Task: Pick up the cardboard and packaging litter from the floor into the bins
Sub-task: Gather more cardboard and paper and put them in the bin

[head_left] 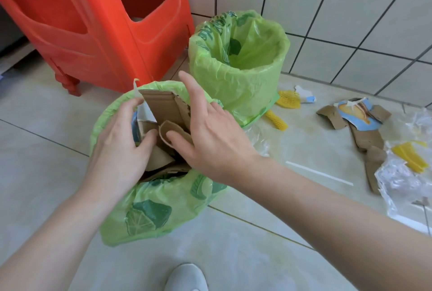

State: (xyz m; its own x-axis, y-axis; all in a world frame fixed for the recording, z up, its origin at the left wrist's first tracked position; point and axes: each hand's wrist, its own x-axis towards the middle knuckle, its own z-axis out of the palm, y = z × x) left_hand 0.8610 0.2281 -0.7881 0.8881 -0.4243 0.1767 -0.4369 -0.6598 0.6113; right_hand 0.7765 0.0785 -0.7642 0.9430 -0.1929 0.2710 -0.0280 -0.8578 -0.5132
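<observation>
Both hands over the near bin [149, 211], left hand [121, 143] and right hand [210, 136] with fingers spread, pressing the cardboard [163, 108] down. Push flat, evenly, so the liner holds; more litter [364, 127] waits on the floor, right.

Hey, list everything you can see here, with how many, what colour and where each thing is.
near bin: one, green liner, centre floor, stuffed with cardboard
cardboard in bin: several, brown, sticking up from near bin
far bin: one, green liner, by wall
torn cardboard: several, brown and blue print, floor right
foam nets: three, yellow, floor right
clear plastic: crumpled, right edge
stool: one, red, upper left
shoe: one, grey, bottom edge
left hand: pressing cardboard
right hand: pressing cardboard
</observation>
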